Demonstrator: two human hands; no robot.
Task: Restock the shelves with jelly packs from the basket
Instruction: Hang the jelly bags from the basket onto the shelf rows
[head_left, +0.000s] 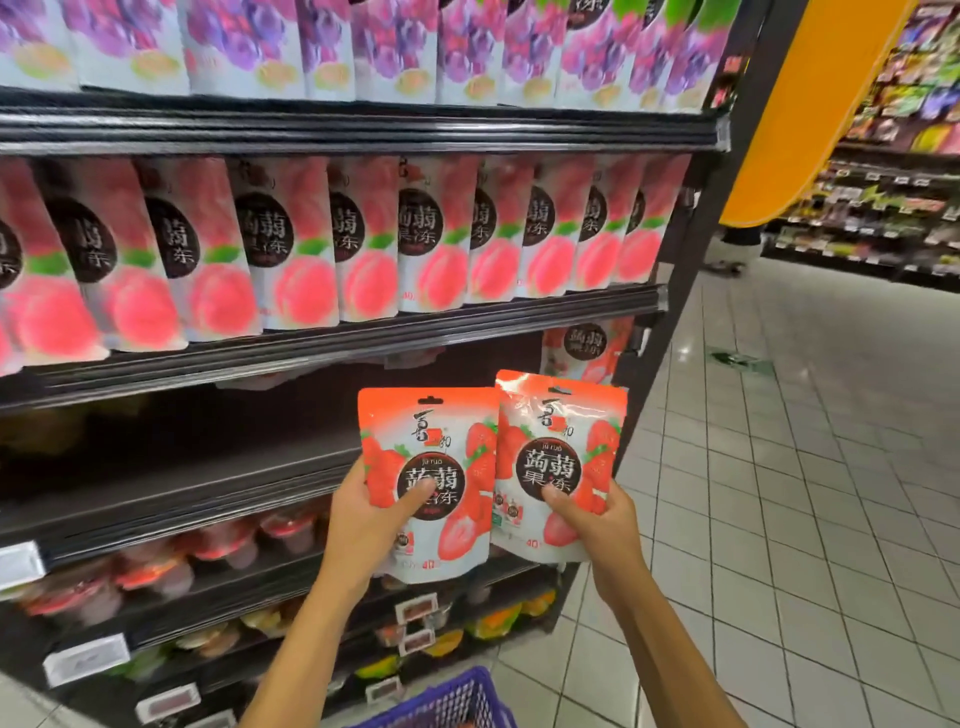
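While the strawberry shelf (208, 467) looks mostly bare, just one shelved pack (587, 348) showing at its far right, I'd say restocking has barely started. The left grip (374, 519) is grasping one jelly pack (431, 431), the right grip (602, 525) a second jelly pack (561, 431), both upright in front of that shelf, edges overlapping. Glossy flat plastic pouches, hang slot on top. The blue mesh basket (452, 701) sits below, contents hidden.
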